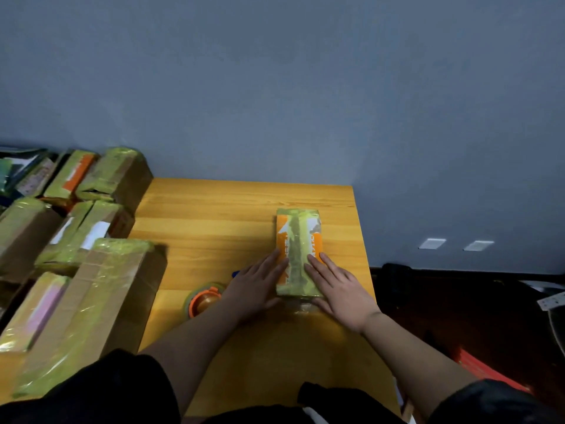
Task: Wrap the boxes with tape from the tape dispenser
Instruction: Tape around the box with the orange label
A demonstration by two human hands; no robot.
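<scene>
The orange-and-white box [298, 250] lies lengthwise on the wooden table [220, 215], toward its 3 o'clock edge, already banded with yellowish tape along its top and over both ends. Your left hand [256, 286] presses flat, fingers straight, against the box's 9 o'clock side; your right hand [339, 289] does the same at 3 o'clock. Neither hand curls round anything. Judged from this, you are smoothing the tape down at the near end.

At the box's 6 o'clock end a clear film [301, 306] seems to trail onto the table; whether it is loose tape cannot be told. If it is, it may stick to the wood and drag or wrinkle when you lift the box.

The tape dispenser [203, 299] sits at 8 o'clock from the box, just beside your left wrist; a sideways sweep of that forearm could knock it.

The box is near the table's 3 o'clock edge, so uneven pressing from the left could push it off.

Taped cartons [91, 301] crowd the 9 o'clock side.
</scene>
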